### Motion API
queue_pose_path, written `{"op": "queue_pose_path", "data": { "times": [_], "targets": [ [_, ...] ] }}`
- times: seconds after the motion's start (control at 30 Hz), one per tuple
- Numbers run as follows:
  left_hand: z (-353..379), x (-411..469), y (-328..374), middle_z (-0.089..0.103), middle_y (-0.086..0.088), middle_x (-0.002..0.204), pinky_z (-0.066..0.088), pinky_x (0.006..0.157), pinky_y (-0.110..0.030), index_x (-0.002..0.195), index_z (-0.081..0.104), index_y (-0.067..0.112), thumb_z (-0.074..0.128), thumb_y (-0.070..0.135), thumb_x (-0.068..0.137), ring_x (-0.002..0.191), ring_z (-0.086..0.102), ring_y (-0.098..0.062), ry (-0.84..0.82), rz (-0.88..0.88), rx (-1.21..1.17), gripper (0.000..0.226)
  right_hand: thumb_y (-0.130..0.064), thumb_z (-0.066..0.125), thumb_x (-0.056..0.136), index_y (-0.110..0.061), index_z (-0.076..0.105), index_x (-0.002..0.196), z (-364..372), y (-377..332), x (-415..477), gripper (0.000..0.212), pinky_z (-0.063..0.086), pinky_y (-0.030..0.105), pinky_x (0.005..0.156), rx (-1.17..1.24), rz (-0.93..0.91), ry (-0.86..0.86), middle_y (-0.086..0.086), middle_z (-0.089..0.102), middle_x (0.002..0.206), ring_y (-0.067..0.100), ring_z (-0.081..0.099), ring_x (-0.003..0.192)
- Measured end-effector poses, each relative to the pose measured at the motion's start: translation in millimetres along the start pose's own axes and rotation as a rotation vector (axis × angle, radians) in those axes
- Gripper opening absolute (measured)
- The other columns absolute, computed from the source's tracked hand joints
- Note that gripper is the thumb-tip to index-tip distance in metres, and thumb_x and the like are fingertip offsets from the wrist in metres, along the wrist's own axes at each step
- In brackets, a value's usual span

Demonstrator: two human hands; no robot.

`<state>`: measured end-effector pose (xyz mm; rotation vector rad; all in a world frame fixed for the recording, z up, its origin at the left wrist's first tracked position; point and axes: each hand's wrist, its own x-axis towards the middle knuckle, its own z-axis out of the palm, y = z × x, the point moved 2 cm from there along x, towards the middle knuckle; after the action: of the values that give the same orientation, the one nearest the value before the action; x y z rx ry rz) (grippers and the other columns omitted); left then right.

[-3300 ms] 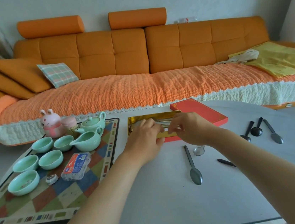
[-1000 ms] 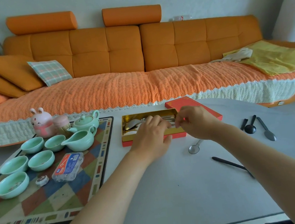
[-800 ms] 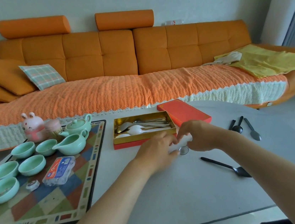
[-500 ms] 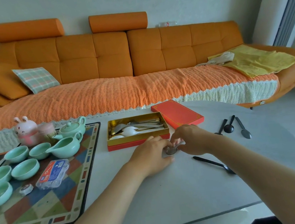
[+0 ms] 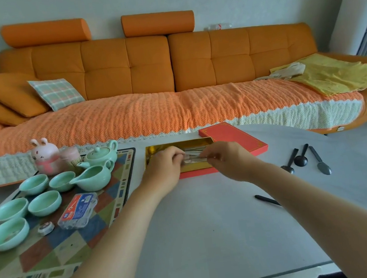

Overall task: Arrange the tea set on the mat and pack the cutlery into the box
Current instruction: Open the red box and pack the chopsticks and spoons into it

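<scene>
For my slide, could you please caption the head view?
Left hand and right hand hold cutlery in the box; spoons lie nearby.

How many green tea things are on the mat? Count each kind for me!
Small pale green ceramic cups: 5
Pale green lidded teapot: 1
Pale green pouring pitcher: 1
Total: 7
</scene>
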<state>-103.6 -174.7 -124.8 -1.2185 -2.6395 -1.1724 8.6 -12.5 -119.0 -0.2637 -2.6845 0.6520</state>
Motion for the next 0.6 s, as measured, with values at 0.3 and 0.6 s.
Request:
{"op": "queue_pose_path", "data": {
  "times": [0.3,0.6],
  "targets": [
    [-16.5,23.9,-27.1,0.064,0.006,0.107,0.043,0.072,-0.02,0.112,0.065,0.022,0.041,0.021,0.103,0.099,0.056,-0.013,0.228,-0.131,-0.038,0.026,-0.009,0.054,0.098,-0.014,0.071,0.118,21.1,-11.2,41.3,0.026,0.034,0.014,0.067,-0.048,-0.089,0.144,0.0,0.057,0.093,0.016,0.055,0.083],
    [4.0,36.8,-41.4,0.045,0.003,0.146,0.031,0.111,-0.039,0.143,0.045,0.019,0.042,0.034,0.102,0.136,0.033,-0.019,-0.002,0.113,0.28,0.044,-0.015,0.045,0.101,-0.019,0.07,0.119,38.3,11.8,74.5,0.031,0.048,0.035,0.074,-0.196,0.128,0.155,0.003,0.057,0.104,0.023,0.055,0.089]
  ]
}}
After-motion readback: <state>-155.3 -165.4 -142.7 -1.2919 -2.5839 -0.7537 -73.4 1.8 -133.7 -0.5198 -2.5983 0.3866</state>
